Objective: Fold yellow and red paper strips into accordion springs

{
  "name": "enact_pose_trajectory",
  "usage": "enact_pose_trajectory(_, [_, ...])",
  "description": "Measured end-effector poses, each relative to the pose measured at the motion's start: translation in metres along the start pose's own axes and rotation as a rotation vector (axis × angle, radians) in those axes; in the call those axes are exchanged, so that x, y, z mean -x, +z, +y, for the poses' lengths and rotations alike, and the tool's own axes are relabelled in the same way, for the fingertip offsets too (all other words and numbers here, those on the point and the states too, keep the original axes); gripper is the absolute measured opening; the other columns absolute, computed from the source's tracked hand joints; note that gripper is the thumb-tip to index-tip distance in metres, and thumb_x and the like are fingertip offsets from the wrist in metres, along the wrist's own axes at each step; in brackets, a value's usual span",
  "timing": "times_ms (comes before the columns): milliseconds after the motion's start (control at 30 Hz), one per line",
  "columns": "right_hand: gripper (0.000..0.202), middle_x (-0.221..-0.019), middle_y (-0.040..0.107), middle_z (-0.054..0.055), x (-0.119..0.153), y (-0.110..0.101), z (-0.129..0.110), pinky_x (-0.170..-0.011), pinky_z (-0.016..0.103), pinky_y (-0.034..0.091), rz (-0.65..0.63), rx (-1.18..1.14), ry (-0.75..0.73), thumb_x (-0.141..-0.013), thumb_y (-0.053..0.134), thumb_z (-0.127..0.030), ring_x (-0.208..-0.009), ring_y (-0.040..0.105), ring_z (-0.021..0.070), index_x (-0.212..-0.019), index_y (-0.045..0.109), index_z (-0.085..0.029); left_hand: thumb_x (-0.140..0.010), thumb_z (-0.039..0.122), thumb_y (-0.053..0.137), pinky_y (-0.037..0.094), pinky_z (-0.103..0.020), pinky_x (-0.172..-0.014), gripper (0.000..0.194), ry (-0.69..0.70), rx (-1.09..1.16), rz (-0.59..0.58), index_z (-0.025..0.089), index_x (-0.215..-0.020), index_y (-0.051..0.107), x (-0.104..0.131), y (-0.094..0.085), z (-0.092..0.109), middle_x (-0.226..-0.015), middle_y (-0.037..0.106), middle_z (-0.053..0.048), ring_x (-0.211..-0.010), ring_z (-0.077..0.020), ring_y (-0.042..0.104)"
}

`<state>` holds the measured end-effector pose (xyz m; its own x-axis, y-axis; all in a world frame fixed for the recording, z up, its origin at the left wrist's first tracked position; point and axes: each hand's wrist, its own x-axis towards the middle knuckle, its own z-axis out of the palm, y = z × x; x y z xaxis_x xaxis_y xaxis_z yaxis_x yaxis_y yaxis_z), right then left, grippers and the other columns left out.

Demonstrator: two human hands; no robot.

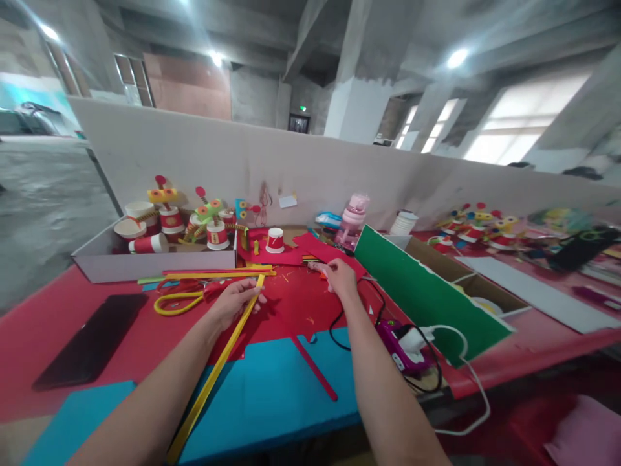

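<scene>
My left hand [237, 301] is closed on a long yellow paper strip [220, 362], pinching it near its upper end. The strip's other end hangs down toward the bottom edge of the view. My right hand [339, 275] reaches forward with its fingers closed at a small pale object with an orange part [319, 267], whose kind I cannot make out. Left of my left hand lie yellow-handled scissors [178, 303] beside several yellow and red strips [213, 274]. A red strip [315, 369] lies between my arms, across blue sheets [272, 395].
A white box [155, 264] holds paper-cup figures. A red-and-white cup [275, 241] stands at the back. To the left lies a black phone [92, 340]. On the right are a green-sided box [427, 291], a purple power strip [402, 349] and loose cables.
</scene>
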<state>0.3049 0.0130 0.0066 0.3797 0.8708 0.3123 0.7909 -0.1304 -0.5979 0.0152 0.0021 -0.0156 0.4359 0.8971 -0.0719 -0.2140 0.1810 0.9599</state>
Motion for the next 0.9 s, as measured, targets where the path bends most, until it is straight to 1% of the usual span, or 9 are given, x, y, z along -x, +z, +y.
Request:
enact_pose_trajectory(133, [0.037, -0.097, 0.069, 0.018, -0.008, 0.003, 0.01, -0.073, 0.03, 0.044, -0.155, 0.312, 0.119, -0.077, 0.063, -0.038, -0.094, 0.064, 0.0277, -0.103, 0.063, -0.012, -0.072, 0.032, 0.073, 0.048, -0.019, -0.053, 0.027, 0.001, -0.006, -0.023, 0.015, -0.083, 0.056, -0.001, -0.002, -0.001, -0.071, 0.069, -0.005, -0.052, -0.0095, 0.06])
enact_pose_trajectory(233, [0.027, -0.101, 0.069, 0.014, -0.014, 0.009, 0.008, -0.078, 0.029, 0.044, -0.248, 0.173, 0.174, -0.07, 0.068, -0.024, -0.102, 0.063, 0.0277, -0.096, 0.066, -0.018, -0.072, 0.032, 0.073, 0.049, -0.019, -0.053, 0.026, -0.01, -0.029, -0.026, 0.015, -0.082, 0.056, -0.001, -0.003, -0.002, -0.072, 0.069, -0.006, -0.053, -0.0096, 0.06])
enact_pose_trajectory(367, [0.009, -0.071, 0.069, 0.011, -0.023, -0.001, 0.005, -0.064, 0.027, 0.047, -0.304, -0.029, 0.232, -0.07, 0.067, -0.021, -0.079, 0.067, 0.0252, -0.076, 0.064, -0.015, -0.072, 0.031, 0.073, 0.048, -0.019, -0.052, 0.026, -0.021, -0.034, -0.02, 0.015, -0.081, 0.056, -0.001, -0.004, -0.001, -0.072, 0.07, -0.006, -0.052, -0.0095, 0.061])
enact_pose_trajectory(433, [0.011, -0.06, 0.065, 0.007, -0.022, -0.012, 0.003, -0.054, 0.025, 0.047, -0.323, -0.103, 0.242, -0.074, 0.064, -0.026, -0.061, 0.064, 0.0198, -0.073, 0.061, -0.015, -0.072, 0.031, 0.073, 0.048, -0.018, -0.051, 0.025, -0.023, -0.039, -0.017, 0.015, -0.081, 0.056, 0.0, -0.004, 0.0, -0.071, 0.07, -0.006, -0.052, -0.0096, 0.061])
enact_pose_trajectory(500, [0.012, -0.059, 0.063, 0.003, -0.017, -0.023, 0.0, -0.05, 0.022, 0.047, -0.338, -0.248, 0.238, -0.078, 0.059, -0.028, -0.053, 0.059, 0.0139, -0.076, 0.058, -0.017, -0.073, 0.031, 0.072, 0.047, -0.018, -0.051, 0.025, -0.027, -0.048, -0.016, 0.015, -0.081, 0.056, 0.0, -0.003, 0.001, -0.071, 0.07, -0.006, -0.052, -0.0098, 0.061])
enact_pose_trajectory(567, [0.011, -0.06, 0.062, 0.003, -0.008, -0.031, -0.004, -0.049, 0.02, 0.047, -0.387, -0.687, 0.245, -0.075, 0.062, -0.026, -0.052, 0.058, 0.0113, -0.074, 0.056, -0.016, -0.073, 0.031, 0.072, 0.047, -0.018, -0.05, 0.024, -0.03, -0.053, -0.015, 0.014, -0.081, 0.056, 0.001, -0.002, 0.002, -0.071, 0.07, -0.006, -0.052, -0.0098, 0.061])
enact_pose_trajectory(667, [0.014, -0.063, 0.06, 0.0, 0.004, -0.037, -0.014, -0.045, 0.017, 0.043, -0.391, -1.019, 0.214, -0.069, 0.065, -0.026, -0.051, 0.054, 0.0093, -0.077, 0.058, -0.017, -0.072, 0.029, 0.073, 0.046, -0.018, -0.049, 0.024, -0.034, -0.045, -0.005, 0.014, -0.08, 0.056, 0.001, -0.002, 0.002, -0.069, 0.069, -0.006, -0.051, -0.0099, 0.06])
enact_pose_trajectory(767, [0.023, -0.073, 0.058, -0.001, 0.015, -0.039, -0.029, -0.051, 0.018, 0.045, -0.315, -1.28, 0.071, -0.065, 0.065, -0.024, -0.056, 0.051, 0.008, -0.086, 0.061, -0.019, -0.071, 0.029, 0.073, 0.046, -0.018, -0.049, 0.024, -0.035, -0.029, 0.001, 0.014, -0.08, 0.056, 0.0, -0.003, 0.001, -0.07, 0.069, -0.006, -0.051, -0.0101, 0.06])
enact_pose_trajectory(900, [0.031, -0.078, 0.053, 0.002, 0.029, -0.046, -0.05, -0.051, 0.023, 0.045, -0.428, -1.409, -0.055, -0.074, 0.048, -0.035, -0.059, 0.046, 0.0114, -0.096, 0.063, -0.018, -0.072, 0.029, 0.073, 0.047, -0.018, -0.051, 0.024, -0.035, -0.02, -0.015, 0.014, -0.079, 0.057, 0.0, -0.003, 0.002, -0.07, 0.069, -0.007, -0.051, -0.0098, 0.06])
